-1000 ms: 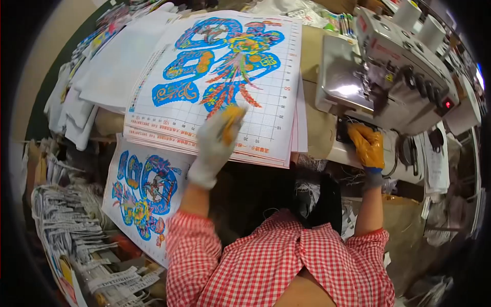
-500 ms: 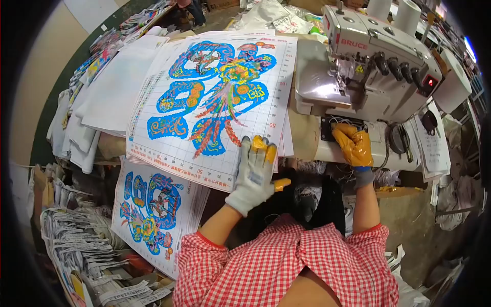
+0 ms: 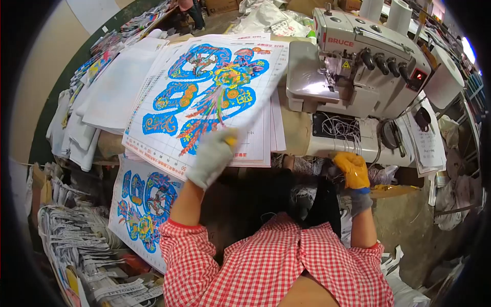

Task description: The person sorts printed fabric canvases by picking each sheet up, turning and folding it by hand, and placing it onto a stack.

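My left hand point(image 3: 214, 156), in a white glove with yellow fingertips, is closed on the near right corner of a printed cross-stitch cloth point(image 3: 153, 92). That corner is lifted and curled back, showing another printed sheet point(image 3: 258, 146) beneath. Blue shapes with flowers and feathers cover the gridded cloth. My right hand point(image 3: 352, 170), in a yellow-coated glove, hangs at the table's front edge with its fingers curled; what they hold, if anything, is hidden. Loose white threads point(image 3: 340, 128) lie on the table just behind it and trail toward it.
An overlock sewing machine point(image 3: 358, 56) stands at the right, with thread cones point(image 3: 399, 15) behind it. White folded cloths point(image 3: 120, 84) lie to the left. Another printed cloth point(image 3: 120, 204) hangs below the table, near bundled sheets point(image 3: 76, 245). Paper notes point(image 3: 427, 148) hang at the right edge.
My left hand has gone from lying flat on the cloth to gripping its corner, pulling it up and left. My right hand has moved down and nearer, off the tabletop.
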